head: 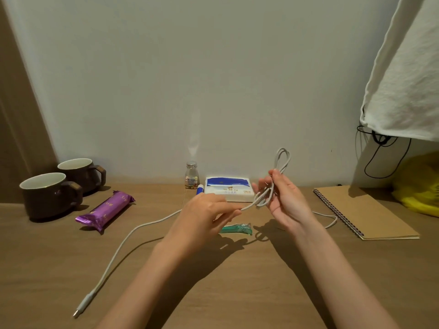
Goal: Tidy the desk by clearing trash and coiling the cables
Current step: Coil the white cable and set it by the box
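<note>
A white charging cable [123, 241] runs across the wooden desk [213, 281], its plug end lying near the front left. My right hand [285, 198] is raised above the desk and grips several loops of this cable, which stick up above the fingers. My left hand [206, 212] pinches the loose strand just left of the loops. A purple snack wrapper [105, 210] lies at the left. A green wrapper [237, 228] lies under my hands, partly hidden by the left one.
Two dark mugs [51, 193] stand at the far left. A small glass bottle [191, 175], a blue-capped pen [200, 189] and a tissue pack [228, 188] sit by the wall. A spiral notebook [365, 212], a yellow bag [418, 186] and black cords [380, 157] are at the right.
</note>
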### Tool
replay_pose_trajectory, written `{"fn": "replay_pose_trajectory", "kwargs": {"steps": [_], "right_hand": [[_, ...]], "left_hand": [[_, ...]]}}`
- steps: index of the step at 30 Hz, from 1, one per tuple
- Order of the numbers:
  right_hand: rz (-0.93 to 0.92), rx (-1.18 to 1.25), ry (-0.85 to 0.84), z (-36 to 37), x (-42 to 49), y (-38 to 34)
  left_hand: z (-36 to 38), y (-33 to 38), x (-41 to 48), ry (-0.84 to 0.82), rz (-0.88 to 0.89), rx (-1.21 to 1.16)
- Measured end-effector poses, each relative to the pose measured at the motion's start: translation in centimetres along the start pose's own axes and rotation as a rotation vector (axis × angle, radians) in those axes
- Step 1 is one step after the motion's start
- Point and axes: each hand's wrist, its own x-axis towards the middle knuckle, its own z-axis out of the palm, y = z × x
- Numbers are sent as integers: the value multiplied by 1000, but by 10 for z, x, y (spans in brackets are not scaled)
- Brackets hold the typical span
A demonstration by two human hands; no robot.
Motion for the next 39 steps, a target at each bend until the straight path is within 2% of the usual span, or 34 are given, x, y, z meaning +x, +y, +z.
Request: {"fn": "replay_pose_trajectory", "kwargs": {"steps": [3,8,12,15,19,24,26,29,33,39], "right_hand": [[-29,106,-17,0,1,0],[-110,-38,-42,1,2,-1],[-116,-233,-138,-1,-2,-6],[-83,-452,-217,-2,-3,-6],[-83,-624,-229,3,-6,7],[64,-736,-270,10,-14,23],[151,-709,-336,14,-17,30],[254,-539,-366,22,-24,39],[264,-371,-352,26,-24,48],[234,-443,-327,28,-23,49]], "left_hand": [[0,-1,-1,-82,-45,-28],[-8,0,-1,-176,-120,-100],[-18,-21,-4,-54,-237,-77],[-25,-29,-4,75,-330,-190],[-28,-25,-3,195,-285,-172],[-27,-21,0,309,-259,-203],[-25,-19,0,290,-230,-176],[-22,-20,-1,270,-214,-124],[-20,-23,-3,269,-196,-61],[-24,-22,-3,288,-199,-5]]}}
